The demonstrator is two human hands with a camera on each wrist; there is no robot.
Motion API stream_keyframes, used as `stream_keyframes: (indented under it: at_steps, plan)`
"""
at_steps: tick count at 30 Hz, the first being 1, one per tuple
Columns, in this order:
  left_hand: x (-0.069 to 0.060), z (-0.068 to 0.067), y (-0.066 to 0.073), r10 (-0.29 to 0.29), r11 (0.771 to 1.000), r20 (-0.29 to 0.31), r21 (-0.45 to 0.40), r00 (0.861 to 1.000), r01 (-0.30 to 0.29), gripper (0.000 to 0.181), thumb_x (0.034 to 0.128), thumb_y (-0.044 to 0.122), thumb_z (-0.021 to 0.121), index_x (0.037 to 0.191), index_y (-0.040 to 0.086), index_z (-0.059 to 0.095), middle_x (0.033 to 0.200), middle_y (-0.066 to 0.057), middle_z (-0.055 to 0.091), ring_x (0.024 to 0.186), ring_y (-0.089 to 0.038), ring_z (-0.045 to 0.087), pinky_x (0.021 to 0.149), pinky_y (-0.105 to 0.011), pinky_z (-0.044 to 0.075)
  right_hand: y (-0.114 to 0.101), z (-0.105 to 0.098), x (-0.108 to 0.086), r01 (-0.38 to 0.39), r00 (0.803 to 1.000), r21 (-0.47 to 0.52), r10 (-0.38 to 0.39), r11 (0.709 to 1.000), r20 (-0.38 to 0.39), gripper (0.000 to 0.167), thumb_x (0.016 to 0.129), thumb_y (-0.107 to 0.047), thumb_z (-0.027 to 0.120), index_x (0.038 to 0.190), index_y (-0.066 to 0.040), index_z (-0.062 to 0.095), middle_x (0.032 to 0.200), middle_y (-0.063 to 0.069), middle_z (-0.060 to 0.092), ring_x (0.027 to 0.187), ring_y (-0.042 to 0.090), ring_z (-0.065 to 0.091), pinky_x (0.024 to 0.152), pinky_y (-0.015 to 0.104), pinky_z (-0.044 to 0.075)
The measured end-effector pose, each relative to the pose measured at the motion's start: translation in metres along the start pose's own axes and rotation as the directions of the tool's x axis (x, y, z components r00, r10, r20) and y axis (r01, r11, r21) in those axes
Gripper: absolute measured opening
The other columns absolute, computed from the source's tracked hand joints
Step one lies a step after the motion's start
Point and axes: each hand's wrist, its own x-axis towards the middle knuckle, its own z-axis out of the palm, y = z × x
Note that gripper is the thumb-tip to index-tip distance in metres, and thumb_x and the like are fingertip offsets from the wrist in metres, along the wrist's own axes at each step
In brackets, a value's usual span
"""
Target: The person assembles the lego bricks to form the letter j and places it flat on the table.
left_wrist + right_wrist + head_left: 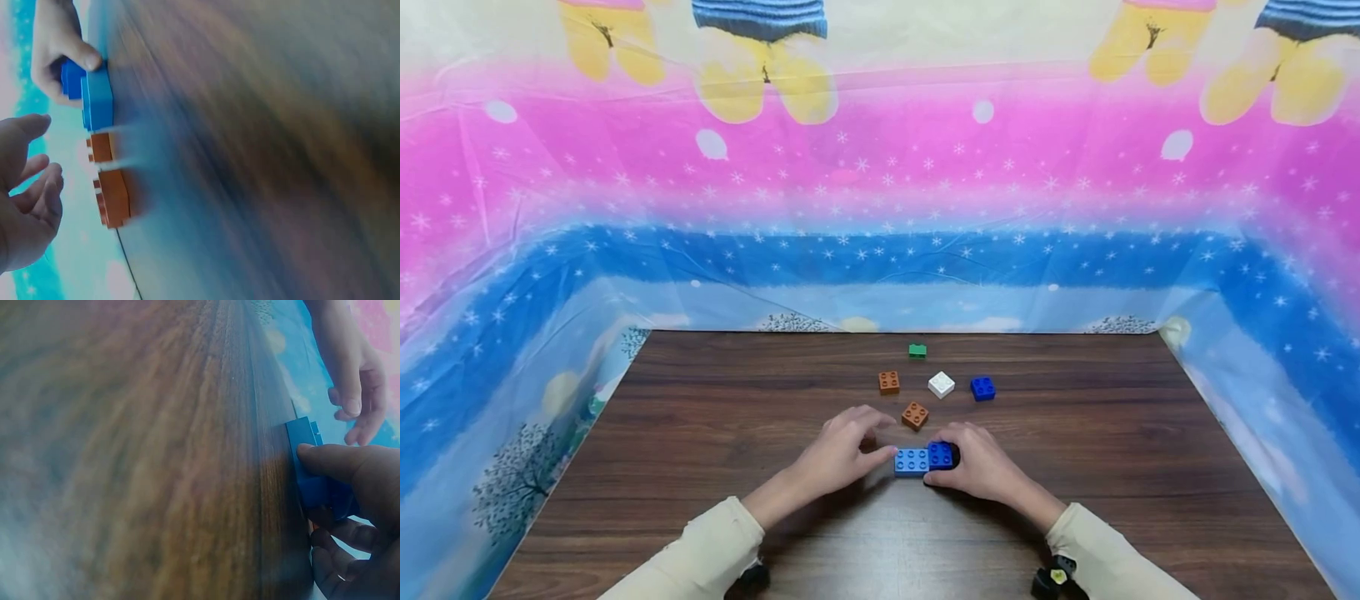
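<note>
A light blue building brick (912, 462) lies near the front middle of the table. On its right end sits a dark blue brick (940, 455), raised above it in the left wrist view. My right hand (973, 463) pinches this pair between thumb and fingers; its thumb (328, 460) lies along the light blue brick's side in the right wrist view. My left hand (846, 446) is at the left end, fingers apart and loosely bent, holding nothing. Its thumb tip comes close to the light blue brick; whether they touch I cannot tell. An orange-brown brick (914, 416) lies just beyond both hands.
Farther back on the brown wooden table (715, 400) lie another orange-brown brick (889, 382), a white brick (941, 384), a second dark blue brick (982, 388) and a green brick (917, 352). A printed cloth (880, 200) hangs behind the table and along its sides.
</note>
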Motion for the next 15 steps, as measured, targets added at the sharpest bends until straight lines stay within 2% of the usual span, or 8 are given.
stream_keyframes:
  at_steps: [4,7,15]
  plan:
    - [0.001,-0.006,-0.007,-0.006,0.996,-0.016,0.089,1.000,0.008,0.043,0.0899,0.035,0.080,0.124,0.011,0.070,0.122,-0.005,0.068,0.110,-0.020,0.059,0.092,-0.040,0.052,-0.001,-0.002,-0.001,-0.016,1.000,0.003,0.016,1.000,0.008,0.042,0.075,-0.036,0.091,0.108,-0.014,0.076,0.102,-0.005,0.072,0.095,0.015,0.063,0.085,0.042,0.049]
    - [0.002,-0.009,-0.015,-0.011,0.990,-0.013,0.138,1.000,0.013,0.045,0.0890,0.037,0.080,0.124,0.012,0.070,0.126,-0.004,0.066,0.114,-0.021,0.057,0.096,-0.042,0.050,-0.001,-0.002,-0.001,-0.020,1.000,-0.002,0.020,1.000,0.013,0.043,0.075,-0.036,0.091,0.109,-0.015,0.076,0.102,-0.004,0.072,0.096,0.016,0.063,0.087,0.043,0.049]
    - [0.003,-0.011,-0.034,-0.015,0.984,0.034,0.179,0.999,0.009,0.049,0.0873,0.040,0.081,0.125,0.012,0.070,0.125,-0.004,0.069,0.114,-0.023,0.061,0.099,-0.047,0.048,0.000,-0.001,-0.001,-0.033,0.999,0.017,0.032,0.999,0.020,0.043,0.076,-0.037,0.090,0.110,-0.015,0.075,0.106,-0.003,0.072,0.100,0.018,0.064,0.090,0.048,0.049]
